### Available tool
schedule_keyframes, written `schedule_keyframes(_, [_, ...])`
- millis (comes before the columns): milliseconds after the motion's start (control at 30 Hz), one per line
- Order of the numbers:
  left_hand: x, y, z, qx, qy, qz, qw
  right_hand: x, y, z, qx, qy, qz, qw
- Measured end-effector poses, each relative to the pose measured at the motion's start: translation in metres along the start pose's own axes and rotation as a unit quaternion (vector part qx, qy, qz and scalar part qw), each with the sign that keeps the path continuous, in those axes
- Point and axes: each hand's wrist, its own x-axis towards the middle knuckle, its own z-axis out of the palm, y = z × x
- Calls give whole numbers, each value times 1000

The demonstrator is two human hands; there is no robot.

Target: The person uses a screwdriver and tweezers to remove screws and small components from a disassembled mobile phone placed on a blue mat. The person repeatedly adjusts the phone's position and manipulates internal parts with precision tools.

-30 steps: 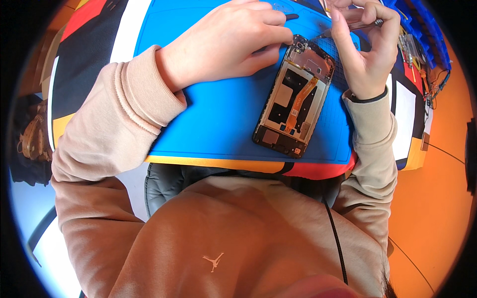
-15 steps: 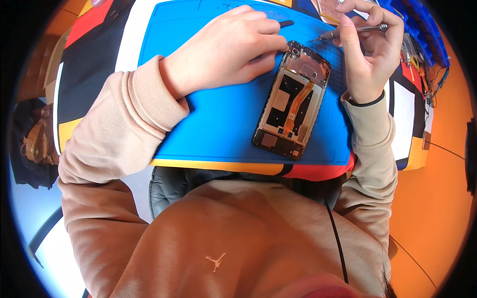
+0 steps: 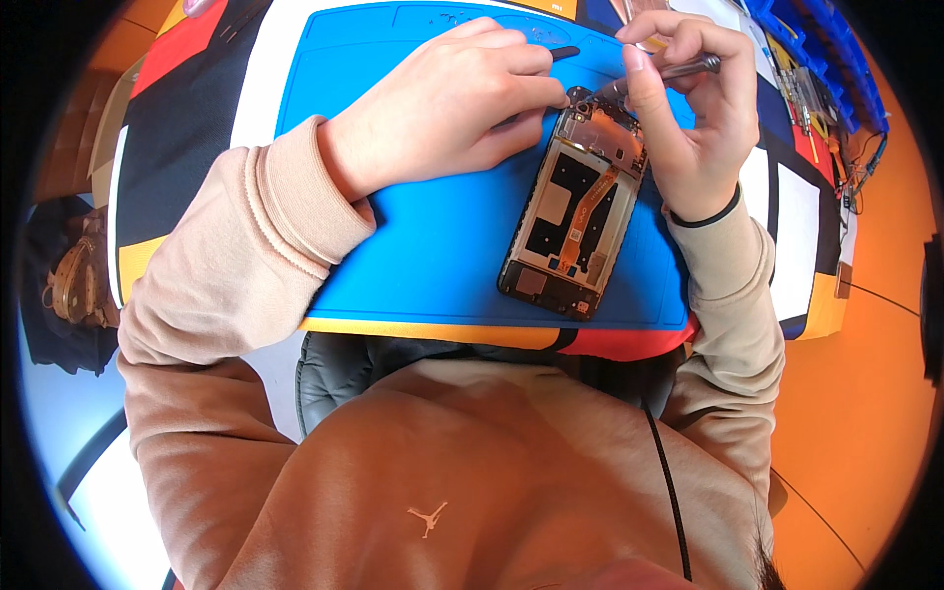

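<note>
An opened smartphone (image 3: 575, 211) lies slantwise on a blue work mat (image 3: 423, 256), its inner frame and an orange ribbon cable (image 3: 587, 218) exposed. My left hand (image 3: 467, 98) is curled, with fingertips pressed on the phone's upper left corner; its thumb is mostly hidden. Beyond those fingers shows the dark end of a slim tool (image 3: 564, 53); whether the hand touches it I cannot tell. My right hand (image 3: 693, 118) grips a slim metal screwdriver (image 3: 688, 68) over the phone's upper end. The screwdriver's tip points down-left near that top edge, partly lost in glare.
Small screws or bits (image 3: 457, 18) lie at the mat's far edge. Blue bins (image 3: 821, 59) stand at the far right, with tools and wires (image 3: 854, 167) beside them. A patterned cloth (image 3: 182, 128) lies under the mat.
My right hand has moved left and slightly down, bringing the screwdriver tip in from right of the phone to its top edge. My left hand stays at the corner.
</note>
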Motion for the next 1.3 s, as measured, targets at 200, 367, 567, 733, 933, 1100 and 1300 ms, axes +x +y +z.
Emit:
schedule_keyframes(200, [-1,0,0,-1,-4,-2,1000,1,-3,-1,-12,-16,9,1000])
schedule_keyframes(367, [2,2,-1,23,0,-10,1000,5,-4,2,-92,-15,-47,994])
schedule_keyframes(567, [2,3,-7,-86,-35,-35,995,16,-3,-1,-126,-42,-125,983])
schedule_keyframes(733, [2,4,-6,-72,-36,-35,996,13,-4,-1,-102,-46,-118,987])
schedule_keyframes(933, [3,4,-6,-73,-34,-34,996,15,9,-8,-62,-47,-120,990])
schedule_keyframes(1100, [3,4,-6,-73,-33,-33,996,10,5,-9,-46,-51,-101,992])
schedule_keyframes(1300, [3,4,-6,-74,-33,-35,996,8,1,-4,-69,-23,-70,995])
